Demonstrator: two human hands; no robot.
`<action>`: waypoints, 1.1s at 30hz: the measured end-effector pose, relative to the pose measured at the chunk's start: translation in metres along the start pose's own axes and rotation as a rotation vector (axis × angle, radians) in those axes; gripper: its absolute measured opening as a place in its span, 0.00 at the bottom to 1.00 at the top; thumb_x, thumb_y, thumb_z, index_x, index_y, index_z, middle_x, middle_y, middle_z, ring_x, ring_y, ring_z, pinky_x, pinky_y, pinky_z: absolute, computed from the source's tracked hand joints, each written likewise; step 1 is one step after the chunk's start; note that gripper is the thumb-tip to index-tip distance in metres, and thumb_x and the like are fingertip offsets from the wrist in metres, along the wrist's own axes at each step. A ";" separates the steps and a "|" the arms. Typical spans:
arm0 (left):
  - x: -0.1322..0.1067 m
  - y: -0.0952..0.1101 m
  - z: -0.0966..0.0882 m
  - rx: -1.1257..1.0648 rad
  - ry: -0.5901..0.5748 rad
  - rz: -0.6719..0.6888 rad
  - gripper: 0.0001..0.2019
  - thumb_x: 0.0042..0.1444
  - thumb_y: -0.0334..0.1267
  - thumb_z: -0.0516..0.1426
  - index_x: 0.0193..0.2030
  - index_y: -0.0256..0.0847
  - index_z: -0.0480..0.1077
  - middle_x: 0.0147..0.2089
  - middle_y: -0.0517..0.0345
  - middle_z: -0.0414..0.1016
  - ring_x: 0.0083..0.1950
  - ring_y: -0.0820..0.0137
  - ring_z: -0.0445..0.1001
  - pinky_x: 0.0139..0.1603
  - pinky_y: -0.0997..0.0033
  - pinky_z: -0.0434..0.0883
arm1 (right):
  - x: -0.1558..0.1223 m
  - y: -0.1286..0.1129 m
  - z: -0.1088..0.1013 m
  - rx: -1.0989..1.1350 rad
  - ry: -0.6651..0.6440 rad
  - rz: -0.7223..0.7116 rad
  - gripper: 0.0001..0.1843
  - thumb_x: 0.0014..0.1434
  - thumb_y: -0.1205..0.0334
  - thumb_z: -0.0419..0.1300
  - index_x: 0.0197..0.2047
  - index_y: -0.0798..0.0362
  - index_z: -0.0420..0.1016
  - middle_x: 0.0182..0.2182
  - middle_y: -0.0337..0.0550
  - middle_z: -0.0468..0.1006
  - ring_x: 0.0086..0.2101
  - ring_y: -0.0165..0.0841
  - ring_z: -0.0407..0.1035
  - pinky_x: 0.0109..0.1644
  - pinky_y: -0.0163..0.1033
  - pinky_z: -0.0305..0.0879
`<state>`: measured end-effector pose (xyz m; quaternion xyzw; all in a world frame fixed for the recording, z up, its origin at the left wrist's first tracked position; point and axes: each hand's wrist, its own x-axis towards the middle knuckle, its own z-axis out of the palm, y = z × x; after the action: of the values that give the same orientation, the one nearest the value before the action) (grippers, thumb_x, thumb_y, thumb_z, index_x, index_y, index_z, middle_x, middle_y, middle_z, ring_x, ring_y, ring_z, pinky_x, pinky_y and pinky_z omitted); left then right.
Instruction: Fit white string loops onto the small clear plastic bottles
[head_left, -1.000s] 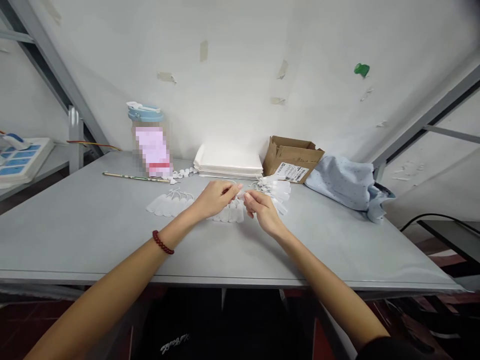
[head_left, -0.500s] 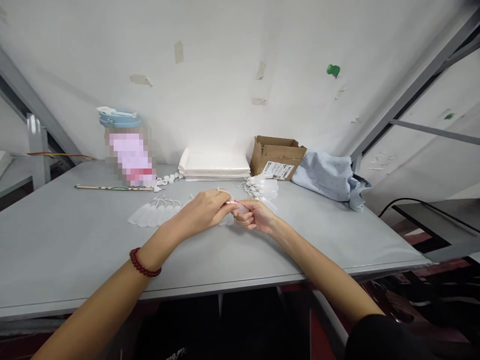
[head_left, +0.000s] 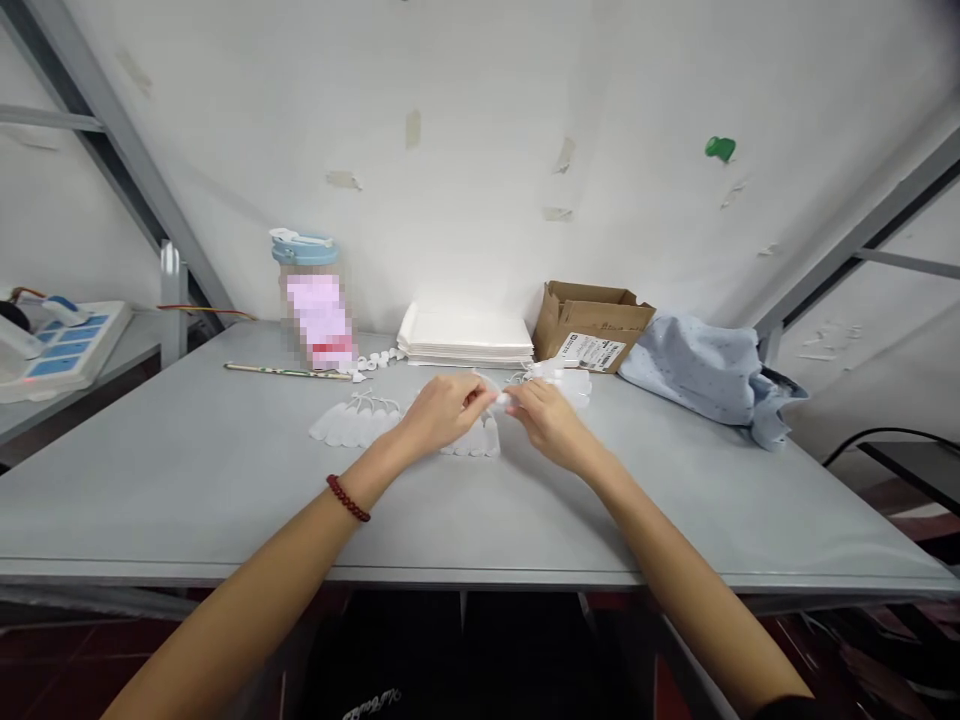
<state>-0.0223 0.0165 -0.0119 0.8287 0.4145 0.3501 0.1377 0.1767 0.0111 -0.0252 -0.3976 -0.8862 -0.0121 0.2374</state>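
Note:
Over the middle of the table, my left hand (head_left: pixel 446 408) and my right hand (head_left: pixel 553 420) meet with their fingertips pinched on one small white piece (head_left: pixel 503 399). The fingers cover most of it, so its full shape is hidden. A thin white cord arches just above my left fingers. Flat translucent white pieces with cord loops (head_left: pixel 352 424) lie in a row left of my left hand. More of the same pieces (head_left: pixel 472 440) lie under and beside its fingers. Another pile of them (head_left: pixel 566 382) sits behind my right hand.
Along the back stand a blue-lidded bottle (head_left: pixel 306 250), a stack of white sheets (head_left: pixel 469 335), an open cardboard box (head_left: pixel 592 325) and a light blue cloth (head_left: pixel 697 372). A thin patterned stick (head_left: pixel 289 371) and small white caps (head_left: pixel 379 360) lie at left on the grey table (head_left: pixel 480 525).
My view has swung to the left. My right fingers have gone from curled around the white piece to a fingertip pinch, and the hands have drawn slightly apart.

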 end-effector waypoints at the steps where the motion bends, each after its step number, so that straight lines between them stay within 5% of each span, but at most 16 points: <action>1: 0.002 -0.005 -0.006 0.026 0.034 -0.029 0.14 0.60 0.40 0.48 0.26 0.38 0.66 0.27 0.57 0.71 0.30 0.70 0.67 0.32 0.71 0.61 | -0.001 0.005 -0.004 -0.073 0.004 0.036 0.13 0.65 0.62 0.46 0.47 0.55 0.68 0.38 0.52 0.74 0.40 0.42 0.63 0.43 0.45 0.59; 6: 0.004 -0.053 -0.055 0.327 0.205 -0.365 0.09 0.53 0.33 0.49 0.27 0.38 0.68 0.29 0.52 0.74 0.33 0.64 0.70 0.34 0.68 0.63 | -0.011 0.035 -0.021 -0.364 -0.041 0.280 0.15 0.63 0.62 0.48 0.42 0.60 0.73 0.39 0.60 0.72 0.43 0.48 0.62 0.46 0.49 0.59; 11: -0.012 -0.098 -0.087 0.470 0.121 -0.529 0.09 0.47 0.31 0.51 0.30 0.37 0.73 0.33 0.48 0.77 0.38 0.59 0.74 0.37 0.67 0.66 | -0.017 0.048 -0.024 -0.436 -0.030 0.354 0.17 0.63 0.60 0.48 0.42 0.61 0.74 0.38 0.60 0.71 0.43 0.49 0.61 0.45 0.50 0.59; 23: -0.016 -0.123 -0.076 0.611 -0.076 -0.643 0.18 0.46 0.30 0.55 0.45 0.36 0.75 0.41 0.45 0.78 0.47 0.54 0.73 0.46 0.64 0.68 | -0.018 0.048 -0.020 -0.461 -0.032 0.411 0.12 0.60 0.63 0.52 0.40 0.60 0.74 0.38 0.59 0.72 0.42 0.48 0.62 0.43 0.47 0.59; 28: -0.016 -0.127 -0.073 0.644 -0.118 -0.650 0.15 0.45 0.31 0.55 0.41 0.36 0.76 0.41 0.43 0.78 0.46 0.55 0.74 0.44 0.65 0.68 | -0.010 0.026 -0.010 0.020 0.065 0.192 0.10 0.61 0.59 0.54 0.39 0.54 0.72 0.36 0.49 0.73 0.40 0.41 0.66 0.46 0.45 0.62; 33: -0.015 -0.129 -0.072 0.675 -0.141 -0.665 0.13 0.45 0.33 0.56 0.38 0.35 0.75 0.42 0.41 0.78 0.45 0.55 0.74 0.41 0.66 0.69 | -0.007 -0.004 0.003 0.258 -0.160 0.107 0.26 0.55 0.46 0.60 0.51 0.53 0.67 0.44 0.50 0.71 0.45 0.40 0.65 0.49 0.46 0.63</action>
<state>-0.1540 0.0799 -0.0342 0.6714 0.7372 0.0757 -0.0067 0.1769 0.0042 -0.0305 -0.4104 -0.8740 0.1462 0.2154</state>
